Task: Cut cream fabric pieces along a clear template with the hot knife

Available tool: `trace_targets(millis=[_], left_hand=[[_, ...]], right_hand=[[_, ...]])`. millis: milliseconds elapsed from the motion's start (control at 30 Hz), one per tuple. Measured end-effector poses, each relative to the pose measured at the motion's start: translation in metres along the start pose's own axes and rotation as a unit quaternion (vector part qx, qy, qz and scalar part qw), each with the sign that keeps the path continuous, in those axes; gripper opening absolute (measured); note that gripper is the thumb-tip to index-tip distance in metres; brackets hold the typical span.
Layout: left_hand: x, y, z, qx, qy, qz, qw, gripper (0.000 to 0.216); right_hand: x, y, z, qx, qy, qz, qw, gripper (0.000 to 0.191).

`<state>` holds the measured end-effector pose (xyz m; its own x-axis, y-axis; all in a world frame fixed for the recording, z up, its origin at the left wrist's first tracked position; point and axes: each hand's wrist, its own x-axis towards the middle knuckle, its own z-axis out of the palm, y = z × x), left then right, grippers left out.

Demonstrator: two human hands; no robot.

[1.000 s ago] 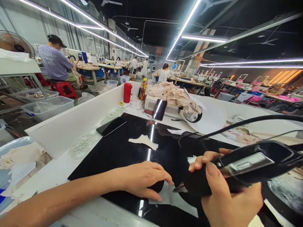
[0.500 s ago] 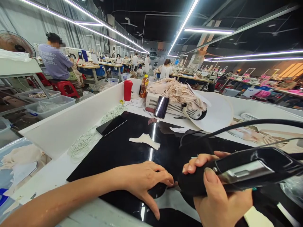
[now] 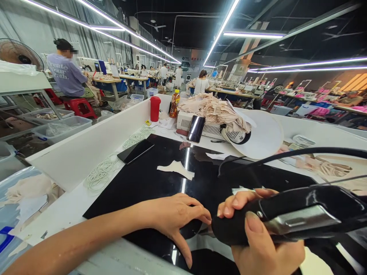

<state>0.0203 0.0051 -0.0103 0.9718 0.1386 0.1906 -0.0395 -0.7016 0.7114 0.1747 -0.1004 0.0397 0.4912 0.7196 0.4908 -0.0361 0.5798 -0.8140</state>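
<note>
My right hand (image 3: 258, 240) is wrapped round a black corded hand tool (image 3: 298, 215), whose dark front end points left. My left hand (image 3: 174, 219) lies on the glossy black work mat (image 3: 143, 183) with fingers spread, pressing down a small dark rounded piece (image 3: 190, 229) beside a pale sheet (image 3: 210, 244). The tool's nose sits right against my left fingertips. The tool's black cable (image 3: 286, 154) arcs away to the right.
A white fabric cut-out (image 3: 176, 169) lies mid-mat, a dark phone (image 3: 134, 151) at its left edge, coiled white cord (image 3: 100, 173) beside it. Farther back stand a red cup (image 3: 154, 108), a bottle (image 3: 174, 105) and a white box (image 3: 212, 131) under stacked beige fabric. Other workers sit at distant tables.
The tool and my right hand have slid left and a little lower, closing on my left fingertips. My left thumb has stretched out toward me.
</note>
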Motion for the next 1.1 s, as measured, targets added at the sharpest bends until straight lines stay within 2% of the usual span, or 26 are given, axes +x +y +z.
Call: trace_targets(millis=[167, 367, 533, 600, 667, 767, 833, 900, 1000, 1100], left_hand=[[0.0, -0.001, 0.0, 0.001, -0.005, -0.001, 1.0, 0.091], [0.001, 0.0, 0.001, -0.001, -0.007, -0.001, 1.0, 0.09], [0.002, -0.001, 0.002, 0.014, -0.007, -0.005, 1.0, 0.087], [0.001, -0.001, 0.002, 0.022, 0.002, 0.005, 1.0, 0.08], [0.0, -0.001, 0.0, 0.033, 0.01, 0.028, 0.999, 0.063], [-0.004, 0.0, -0.005, 0.07, 0.016, 0.045, 0.996, 0.032], [-0.007, 0.0, -0.011, 0.098, 0.015, 0.035, 0.994, 0.018], [-0.01, -0.002, -0.018, 0.124, 0.011, 0.023, 0.992, 0.015], [-0.014, -0.007, -0.027, 0.192, 0.021, -0.006, 0.981, 0.013], [-0.016, -0.008, -0.029, 0.281, 0.101, -0.053, 0.953, 0.015]], right_hand=[[-0.004, 0.0, 0.0, 0.0, 0.0, 0.005, 1.0, 0.025], [-0.014, 0.001, 0.006, 0.033, -0.045, -0.001, 0.998, 0.032], [-0.015, 0.005, 0.008, 0.039, -0.041, 0.021, 0.998, 0.028], [-0.011, 0.001, 0.009, 0.037, -0.036, 0.027, 0.998, 0.027], [-0.005, -0.006, 0.009, 0.029, -0.015, 0.018, 0.999, 0.028], [0.007, -0.019, 0.006, 0.012, 0.042, -0.014, 0.999, 0.032], [0.015, -0.025, 0.001, -0.002, 0.079, -0.023, 0.997, 0.035], [0.019, -0.027, -0.005, -0.017, 0.105, -0.021, 0.994, 0.036], [0.021, -0.024, -0.013, -0.034, 0.11, -0.018, 0.993, 0.035], [0.018, -0.017, -0.014, -0.026, 0.091, -0.03, 0.995, 0.035]])
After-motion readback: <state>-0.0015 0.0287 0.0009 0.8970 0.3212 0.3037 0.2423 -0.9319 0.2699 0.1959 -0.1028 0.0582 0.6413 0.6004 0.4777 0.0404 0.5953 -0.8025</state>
